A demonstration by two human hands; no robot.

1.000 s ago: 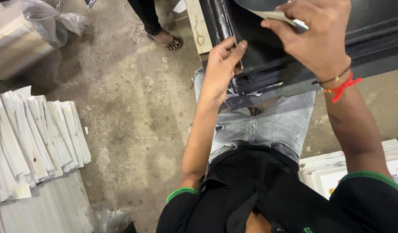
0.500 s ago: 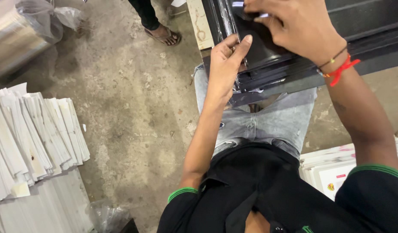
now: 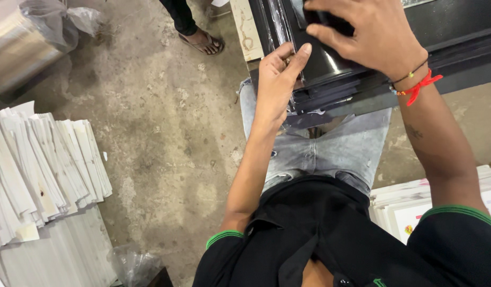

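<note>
Left hand [image 3: 275,85] reaches forward, fingers curled; right hand [image 3: 370,34] presses palm-down.

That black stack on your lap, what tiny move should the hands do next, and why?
Probably press the right hand flat. It covers the top of the black stack, while the left hand grips the stack's near corner, where the edges look uneven.
</note>
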